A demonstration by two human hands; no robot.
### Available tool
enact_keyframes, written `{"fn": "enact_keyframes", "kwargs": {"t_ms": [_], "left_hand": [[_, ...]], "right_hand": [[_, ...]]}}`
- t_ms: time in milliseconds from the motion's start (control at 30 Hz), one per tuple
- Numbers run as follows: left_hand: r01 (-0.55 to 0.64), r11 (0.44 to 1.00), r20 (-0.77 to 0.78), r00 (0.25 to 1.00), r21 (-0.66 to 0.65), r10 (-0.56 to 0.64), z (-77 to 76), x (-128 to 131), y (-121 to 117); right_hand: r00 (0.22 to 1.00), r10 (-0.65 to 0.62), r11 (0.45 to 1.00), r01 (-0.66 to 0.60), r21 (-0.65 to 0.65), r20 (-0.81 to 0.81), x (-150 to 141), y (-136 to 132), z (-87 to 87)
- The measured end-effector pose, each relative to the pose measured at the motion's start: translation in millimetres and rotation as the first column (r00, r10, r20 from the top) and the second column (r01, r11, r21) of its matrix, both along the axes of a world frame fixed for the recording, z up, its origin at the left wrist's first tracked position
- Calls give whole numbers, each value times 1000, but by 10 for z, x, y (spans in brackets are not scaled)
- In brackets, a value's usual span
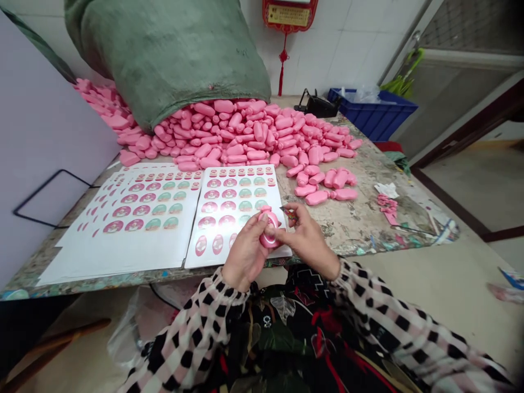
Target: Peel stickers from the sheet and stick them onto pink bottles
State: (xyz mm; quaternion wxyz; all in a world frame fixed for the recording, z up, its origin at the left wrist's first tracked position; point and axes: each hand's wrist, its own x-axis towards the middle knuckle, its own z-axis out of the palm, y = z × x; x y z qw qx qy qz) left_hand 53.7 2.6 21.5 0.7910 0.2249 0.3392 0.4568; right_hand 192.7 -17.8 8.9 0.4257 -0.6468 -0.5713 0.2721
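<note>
My left hand (246,252) is closed around a small pink plastic bottle (268,218), held upright above the front edge of the table. An oval label shows on the bottle's face. My right hand (308,238) has its thumb against that label. Between its curled fingers sits a small pointed tool (291,215) with a dark tip; its exact kind is too small to make out. Just behind the hands lies a sheet of stickers (237,188) with pink and green labels. Some of its lower stickers are hidden by my left hand.
A large heap of pink bottles (245,131) spills from a green sack (172,54). More sticker sheets (135,245) lie fanned out at the left. A black tape dispenser-like object (321,103) and a blue crate (374,117) stand at the back right. Pink scraps (387,207) lie on the right.
</note>
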Motion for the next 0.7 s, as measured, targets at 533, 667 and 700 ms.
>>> {"fn": "enact_keyframes", "kwargs": {"t_ms": [533,667,700], "left_hand": [[134,987,-193,974,84,-116,0,-63,-127],[40,996,-292,956,79,-16,21,-488,-168],[-35,996,-302,952,79,57,19,-645,-202]], "right_hand": [[875,161,973,-217,-73,-457,-197,-41,-150],[982,188,980,-189,-56,-31,111,19,-182],[973,176,984,-171,-50,147,247,60,-178]]}}
